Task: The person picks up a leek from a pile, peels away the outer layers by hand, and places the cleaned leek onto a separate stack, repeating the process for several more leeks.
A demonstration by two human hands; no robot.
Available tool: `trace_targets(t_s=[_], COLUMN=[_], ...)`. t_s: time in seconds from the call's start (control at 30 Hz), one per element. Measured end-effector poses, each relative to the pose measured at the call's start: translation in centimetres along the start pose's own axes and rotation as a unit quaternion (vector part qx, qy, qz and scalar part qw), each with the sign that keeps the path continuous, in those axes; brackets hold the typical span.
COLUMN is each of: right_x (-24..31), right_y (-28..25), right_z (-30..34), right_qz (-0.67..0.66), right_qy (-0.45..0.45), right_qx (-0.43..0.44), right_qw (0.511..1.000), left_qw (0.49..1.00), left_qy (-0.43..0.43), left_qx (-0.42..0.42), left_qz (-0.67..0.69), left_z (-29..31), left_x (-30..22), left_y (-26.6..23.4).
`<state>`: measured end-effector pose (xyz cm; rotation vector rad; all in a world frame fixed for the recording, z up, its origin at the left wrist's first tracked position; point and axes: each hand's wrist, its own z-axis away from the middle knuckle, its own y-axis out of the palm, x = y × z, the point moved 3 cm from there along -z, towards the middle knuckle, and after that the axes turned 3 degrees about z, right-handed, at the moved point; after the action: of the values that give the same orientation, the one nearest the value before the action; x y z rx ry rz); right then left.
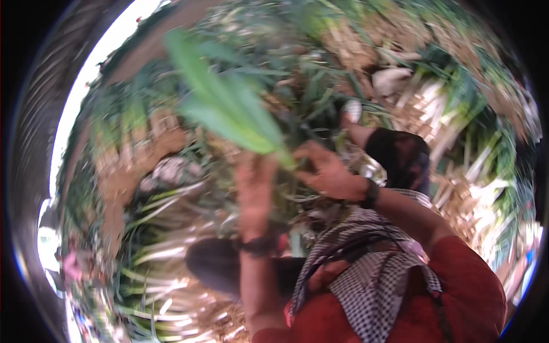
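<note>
Heaps of green-leaved plants with pale stems cover most of the ground, a broad spread (160, 268) of them to the lower left and a right-hand heap (443, 103) beyond the person's knee. Upright bundles (123, 137) line the left. Seated or crouched amid them, the person wears a red shirt (469, 286), with a black-and-white checked scarf (372, 291) across the lap. A broad green leafy piece (229, 108), blurred, stands out in front of the hands, slanting to the upper left, its narrow base between them. The left hand (257, 183) is just beside that base — too smeared to tell whether it grips. The right hand (329, 171) has its fingers bent at the base — whether they close on it I cannot tell. Smallest are the dark bands (260, 246) on both wrists.
</note>
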<state>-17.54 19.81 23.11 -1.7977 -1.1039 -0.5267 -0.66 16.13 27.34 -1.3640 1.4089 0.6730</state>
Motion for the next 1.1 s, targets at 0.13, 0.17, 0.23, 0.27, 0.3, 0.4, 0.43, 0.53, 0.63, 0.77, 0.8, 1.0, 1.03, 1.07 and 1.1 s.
trace_targets(t_s=[0.13, 0.17, 0.23, 0.27, 0.3, 0.4, 0.43, 0.53, 0.63, 0.77, 0.8, 1.0, 1.03, 1.07, 1.1], right_x=[-1.2, -1.1, -1.1, -1.0, -0.9, -0.4, -0.1, -1.1, -1.8, -1.8, -1.1, -0.9, -0.8, -1.0, -0.9], right_y=[-1.0, -1.2, -1.2, -1.4, -1.8, -2.5, -2.7, -1.9, -2.4, -3.4, -3.2, -1.7, -1.4, -1.6, -1.9], right_z=[1.1, 1.6, 2.4, 2.6, 2.7, 2.0, 1.9, 2.7, 4.1, 3.4, 2.5, 1.7, 1.8, 2.0, 2.3], right_qz=[-0.011, -0.007, 0.028, 0.028, 0.04, 0.109, 0.166, 0.206, 0.206, 0.177, 0.154, 0.171, 0.167, 0.168, 0.199], right_qy=[-0.024, -0.017, 0.007, 0.011, 0.016, -0.06, -0.144, -0.164, -0.174, -0.121, -0.105, -0.025, -0.019, -0.017, -0.052], right_qx=[-0.028, -0.033, 0.022, 0.019, -0.002, -0.047, -0.07, -0.043, 0.094, 0.016, -0.029, -0.061, -0.07, -0.07, -0.053], right_qw=[0.999, 0.999, 0.999, 0.999, 0.999, 0.991, 0.973, 0.964, 0.958, 0.977, 0.982, 0.983, 0.983, 0.983, 0.977], left_qw=[0.979, 0.978, 0.984, 0.984, 0.984, 0.981, 0.987, 0.993, 0.992, 0.985, 0.985, 0.99, 0.987, 0.984, 0.984], left_qy=[-0.073, -0.076, -0.043, -0.044, -0.054, -0.074, -0.06, -0.042, -0.059, -0.069, -0.07, -0.042, -0.047, -0.053, -0.054], left_qx=[0.023, 0.033, 0.035, 0.039, 0.025, 0.004, 0.0, -0.013, -0.052, -0.094, -0.091, -0.101, -0.113, -0.122, -0.121], left_qz=[0.187, 0.19, 0.167, 0.168, 0.171, 0.181, 0.15, 0.11, 0.099, 0.128, 0.127, 0.089, 0.105, 0.123, 0.123], left_z=[-1.4, -1.5, -1.6, -1.5, -1.4, -1.2, -1.3, -1.6, -1.6, -1.8, -1.8, -1.8, -1.8, -1.7, -1.7], left_x=[1.7, 1.4, 0.4, 0.5, 0.6, 0.1, 0.1, 0.0, 0.0, -0.6, -0.8, -1.6, -1.7, -1.6, -1.5], left_y=[1.6, 2.1, 2.5, 2.7, 2.7, 3.3, 3.5, 4.0, 3.8, 4.8, 5.2, 6.0, 6.0, 6.2, 6.2])
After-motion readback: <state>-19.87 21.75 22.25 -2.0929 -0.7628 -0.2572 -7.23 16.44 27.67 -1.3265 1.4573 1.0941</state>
